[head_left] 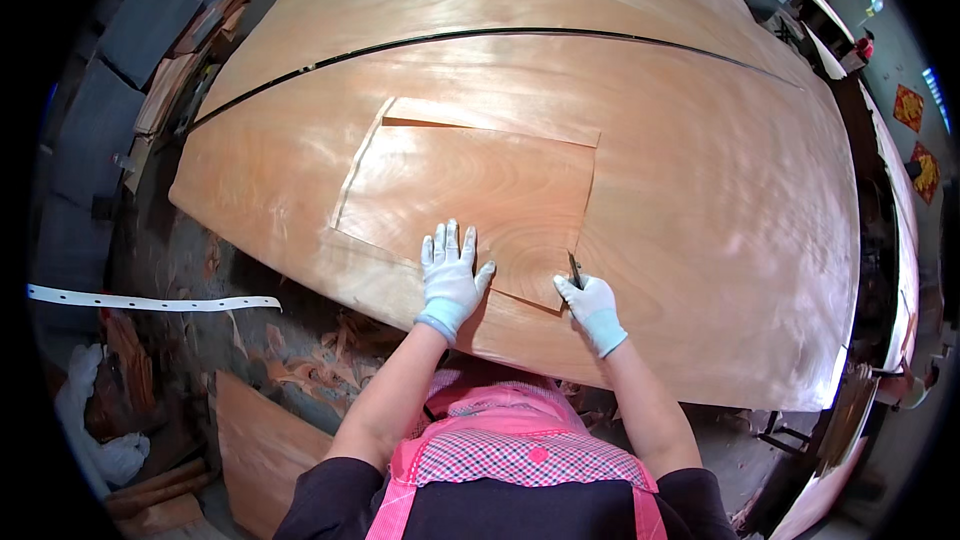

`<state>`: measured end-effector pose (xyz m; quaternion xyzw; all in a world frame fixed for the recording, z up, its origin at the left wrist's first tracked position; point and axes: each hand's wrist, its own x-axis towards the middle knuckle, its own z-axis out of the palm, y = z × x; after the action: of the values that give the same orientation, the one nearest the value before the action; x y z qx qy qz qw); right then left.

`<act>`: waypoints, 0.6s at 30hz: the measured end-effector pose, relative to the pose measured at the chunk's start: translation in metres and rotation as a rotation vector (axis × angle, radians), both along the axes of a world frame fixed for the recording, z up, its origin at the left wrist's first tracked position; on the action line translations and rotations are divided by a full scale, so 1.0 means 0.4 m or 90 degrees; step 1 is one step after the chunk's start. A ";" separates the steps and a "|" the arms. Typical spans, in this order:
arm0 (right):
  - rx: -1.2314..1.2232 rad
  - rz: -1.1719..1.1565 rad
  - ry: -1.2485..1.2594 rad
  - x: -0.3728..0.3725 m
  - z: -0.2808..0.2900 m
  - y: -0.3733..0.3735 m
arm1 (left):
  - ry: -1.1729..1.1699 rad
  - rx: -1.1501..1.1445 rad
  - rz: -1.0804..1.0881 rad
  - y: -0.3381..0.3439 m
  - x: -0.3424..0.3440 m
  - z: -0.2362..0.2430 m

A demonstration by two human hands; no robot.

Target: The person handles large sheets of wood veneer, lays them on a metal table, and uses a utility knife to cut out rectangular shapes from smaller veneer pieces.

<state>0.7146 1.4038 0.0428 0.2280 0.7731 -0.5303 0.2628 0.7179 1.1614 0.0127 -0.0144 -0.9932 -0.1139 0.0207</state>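
From the head camera we are looking down on a broad table (760, 270) covered by large sheets of thin, reddish wood veneer (690, 180), their grain swirling and catching a soft sheen. A dark seam (480, 35) is curving across the far part where two sheets are meeting. Beyond the left edge the floor (180, 260) is lying littered with veneer scraps, and a white perforated strip (150, 302) is stretching across it; grey panels (150, 15) are leaning at the upper left.

The fisheye is bending every straight edge, and the room's right side is squeezed into the rim — little there is readable. Our right hand is hiding most of the tool.

A smaller, roughly rectangular veneer patch (470, 190) is lying flat on the big sheet, near its front edge. Our left hand (450, 275), in a white knit glove, is pressing flat on the patch's lower edge, fingers spread wide, holding nothing. Our right hand (590, 305), gloved alike, is closing its grip around a small dark blade (575, 268) at the patch's lower right corner — the tip is touching the veneer there. A pink checked apron (520, 450) is showing at the bottom.
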 end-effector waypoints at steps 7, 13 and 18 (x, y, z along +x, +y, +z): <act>0.107 0.160 0.242 0.013 0.057 -0.036 | 0.051 0.184 0.051 -0.053 -0.008 -0.044; -0.163 0.263 0.077 -0.003 0.081 -0.164 | 0.095 0.073 0.091 -0.034 -0.008 -0.020; 0.224 0.602 0.302 -0.019 0.027 -0.275 | 0.131 0.181 0.146 -0.062 -0.005 -0.077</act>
<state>0.7071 1.2938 0.0536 -0.2292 0.9061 -0.2540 0.2489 0.7159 1.1367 -0.0179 0.0902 -0.9549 -0.2479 0.1363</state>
